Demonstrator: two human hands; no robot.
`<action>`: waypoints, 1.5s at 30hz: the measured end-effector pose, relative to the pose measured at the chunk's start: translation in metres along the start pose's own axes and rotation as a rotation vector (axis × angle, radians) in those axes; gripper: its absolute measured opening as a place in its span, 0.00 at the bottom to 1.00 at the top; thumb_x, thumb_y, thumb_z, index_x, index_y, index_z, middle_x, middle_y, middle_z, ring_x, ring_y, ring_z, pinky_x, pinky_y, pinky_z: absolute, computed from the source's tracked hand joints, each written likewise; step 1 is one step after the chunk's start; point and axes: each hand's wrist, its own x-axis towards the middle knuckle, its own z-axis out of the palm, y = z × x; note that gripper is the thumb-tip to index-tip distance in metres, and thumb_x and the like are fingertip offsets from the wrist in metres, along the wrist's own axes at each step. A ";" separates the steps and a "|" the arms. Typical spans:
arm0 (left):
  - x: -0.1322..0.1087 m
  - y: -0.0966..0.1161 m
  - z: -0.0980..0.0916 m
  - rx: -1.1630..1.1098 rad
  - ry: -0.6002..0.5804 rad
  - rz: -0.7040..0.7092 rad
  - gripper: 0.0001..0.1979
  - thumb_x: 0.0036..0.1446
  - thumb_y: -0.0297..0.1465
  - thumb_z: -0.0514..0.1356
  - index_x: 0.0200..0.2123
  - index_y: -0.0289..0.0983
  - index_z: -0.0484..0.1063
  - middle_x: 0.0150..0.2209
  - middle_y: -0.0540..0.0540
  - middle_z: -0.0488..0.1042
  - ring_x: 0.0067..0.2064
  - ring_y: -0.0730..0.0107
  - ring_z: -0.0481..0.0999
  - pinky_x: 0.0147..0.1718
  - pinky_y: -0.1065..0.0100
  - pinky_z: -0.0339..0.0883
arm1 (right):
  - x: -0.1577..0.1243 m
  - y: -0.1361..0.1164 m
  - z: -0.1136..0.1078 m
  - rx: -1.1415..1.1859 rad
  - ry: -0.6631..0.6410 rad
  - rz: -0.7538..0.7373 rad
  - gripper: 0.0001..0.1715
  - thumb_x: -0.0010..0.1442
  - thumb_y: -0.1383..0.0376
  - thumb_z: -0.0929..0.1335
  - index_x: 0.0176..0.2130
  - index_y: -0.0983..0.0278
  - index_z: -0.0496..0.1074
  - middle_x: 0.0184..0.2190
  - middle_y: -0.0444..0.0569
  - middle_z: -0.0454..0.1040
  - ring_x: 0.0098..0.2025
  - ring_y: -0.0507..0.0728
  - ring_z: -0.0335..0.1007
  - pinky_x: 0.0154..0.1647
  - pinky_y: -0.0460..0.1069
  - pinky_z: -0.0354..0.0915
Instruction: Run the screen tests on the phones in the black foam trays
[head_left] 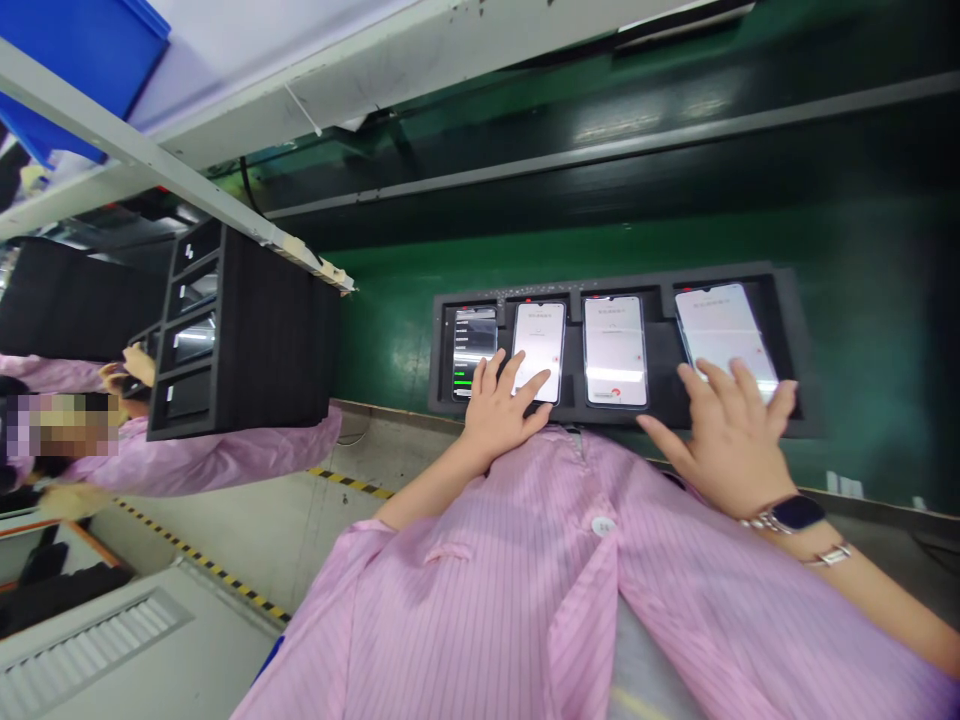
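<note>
A black foam tray (667,415) lies along the bench edge in front of me with smartphones set in its compartments. The leftmost smartphone (474,340) has a dark screen with lines of text and green bars. Beside it is a white-screened smartphone (540,335), and my left hand (504,405) rests open over its lower part, fingers spread. Another white-screened smartphone (615,350) lies between my hands with a red mark low on its display. My right hand (727,430) is open with spread fingers over the lower part of the rightmost smartphone (716,315), which sits tilted.
Stacked black foam trays (270,340) stand at the left on the green bench (390,330). Behind them a co-worker's hand (139,365) shows. A white metal frame bar (180,185) crosses the upper left, near a blue bin (82,50). A long rail (525,165) runs behind the tray.
</note>
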 end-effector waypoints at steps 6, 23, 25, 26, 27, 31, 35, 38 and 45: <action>0.000 0.001 -0.004 -0.025 0.014 0.015 0.22 0.67 0.43 0.62 0.62 0.49 0.75 0.69 0.40 0.66 0.72 0.41 0.57 0.70 0.39 0.51 | -0.011 0.042 -0.025 -0.104 -0.019 0.286 0.46 0.71 0.42 0.58 0.70 0.74 0.60 0.68 0.74 0.61 0.75 0.79 0.45 0.69 0.83 0.38; -0.016 -0.025 -0.017 -0.194 0.168 -0.101 0.28 0.67 0.45 0.59 0.65 0.40 0.63 0.71 0.31 0.57 0.75 0.44 0.49 0.70 0.39 0.51 | -0.017 0.061 -0.014 -0.075 -0.042 0.302 0.46 0.71 0.41 0.59 0.72 0.68 0.60 0.70 0.76 0.56 0.73 0.82 0.48 0.69 0.79 0.48; -0.019 -0.034 -0.020 -0.175 0.169 -0.150 0.30 0.67 0.44 0.59 0.67 0.39 0.61 0.71 0.30 0.58 0.75 0.43 0.49 0.70 0.37 0.49 | -0.017 0.061 -0.013 -0.071 -0.043 0.295 0.42 0.71 0.42 0.59 0.68 0.67 0.67 0.71 0.75 0.54 0.73 0.82 0.47 0.68 0.79 0.49; -0.019 -0.037 -0.020 -0.168 0.173 -0.162 0.30 0.68 0.44 0.58 0.67 0.39 0.60 0.70 0.30 0.58 0.75 0.42 0.50 0.70 0.37 0.50 | -0.017 0.062 -0.012 -0.076 -0.048 0.296 0.41 0.71 0.42 0.59 0.66 0.67 0.70 0.71 0.74 0.54 0.73 0.83 0.47 0.68 0.79 0.49; -0.019 -0.039 -0.019 -0.163 0.182 -0.169 0.30 0.68 0.44 0.58 0.67 0.37 0.60 0.70 0.29 0.59 0.75 0.42 0.50 0.70 0.38 0.51 | -0.017 0.062 -0.012 -0.084 -0.054 0.298 0.41 0.71 0.41 0.58 0.64 0.67 0.72 0.71 0.74 0.53 0.73 0.83 0.47 0.68 0.78 0.50; -0.017 -0.039 -0.012 -0.135 0.172 -0.179 0.30 0.68 0.45 0.58 0.67 0.35 0.62 0.69 0.28 0.61 0.75 0.42 0.51 0.70 0.39 0.51 | -0.018 0.060 -0.013 -0.102 -0.053 0.305 0.49 0.70 0.39 0.57 0.70 0.75 0.62 0.69 0.78 0.56 0.73 0.82 0.48 0.70 0.75 0.49; -0.002 -0.032 -0.017 -0.103 0.053 -0.190 0.30 0.68 0.49 0.59 0.65 0.38 0.67 0.70 0.31 0.61 0.75 0.38 0.50 0.71 0.32 0.43 | -0.008 0.059 -0.018 -0.044 -0.018 0.265 0.48 0.72 0.43 0.58 0.72 0.76 0.55 0.68 0.78 0.58 0.73 0.80 0.48 0.71 0.75 0.47; 0.022 -0.030 -0.021 -0.055 0.002 -0.198 0.28 0.67 0.52 0.58 0.59 0.38 0.74 0.72 0.32 0.60 0.75 0.31 0.47 0.70 0.26 0.38 | 0.014 0.062 -0.020 0.083 0.032 0.192 0.42 0.73 0.47 0.57 0.69 0.76 0.57 0.67 0.76 0.60 0.74 0.74 0.48 0.74 0.69 0.47; 0.073 -0.034 -0.013 -0.018 -0.016 -0.157 0.28 0.64 0.55 0.60 0.43 0.36 0.83 0.72 0.34 0.61 0.76 0.29 0.48 0.72 0.27 0.36 | 0.071 0.069 -0.003 0.314 0.015 0.216 0.37 0.73 0.52 0.57 0.71 0.70 0.53 0.66 0.69 0.64 0.69 0.67 0.62 0.69 0.65 0.61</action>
